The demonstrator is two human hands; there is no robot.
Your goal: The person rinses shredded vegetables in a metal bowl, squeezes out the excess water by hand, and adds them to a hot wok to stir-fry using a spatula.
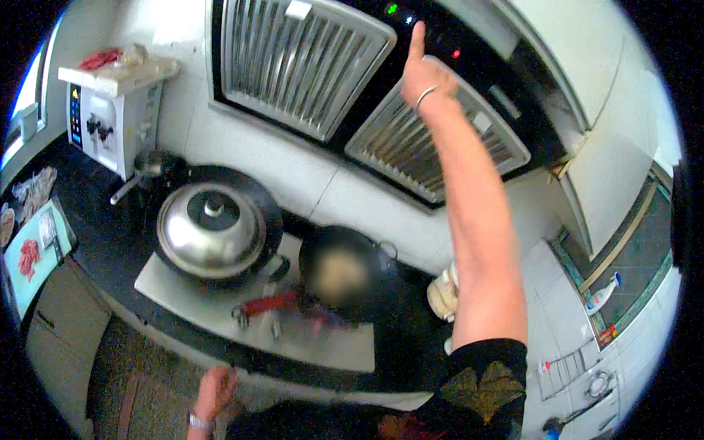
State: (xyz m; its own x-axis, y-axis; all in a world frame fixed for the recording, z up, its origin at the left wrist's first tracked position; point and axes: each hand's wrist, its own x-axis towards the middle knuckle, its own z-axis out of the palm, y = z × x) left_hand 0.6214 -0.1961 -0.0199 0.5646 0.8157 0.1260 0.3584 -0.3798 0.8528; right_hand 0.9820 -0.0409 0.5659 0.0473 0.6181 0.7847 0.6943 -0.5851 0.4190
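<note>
My right hand [428, 80] is raised to the range hood [374, 110], its index finger stretched out by a small white light on the black control strip. A green light and a red one glow on either side. The hand holds nothing. Low in the view, my left hand [215, 388] hangs in front of the counter edge, fingers curled and nothing visible in it. Below the hood, a wok with a domed steel lid [212, 236] stands on the cooktop [330, 344]. To its right is a dark wok [352, 242] with blurred pale contents and a red handle [269, 303].
At the left lie a cutting board [33, 291] with raw meat [28, 258] and a cleaver [48, 228]. A small pot [151, 164] sits behind the lidded wok. A white container [443, 296] stands beside my right arm. A spray bottle [604, 291] is on the window ledge.
</note>
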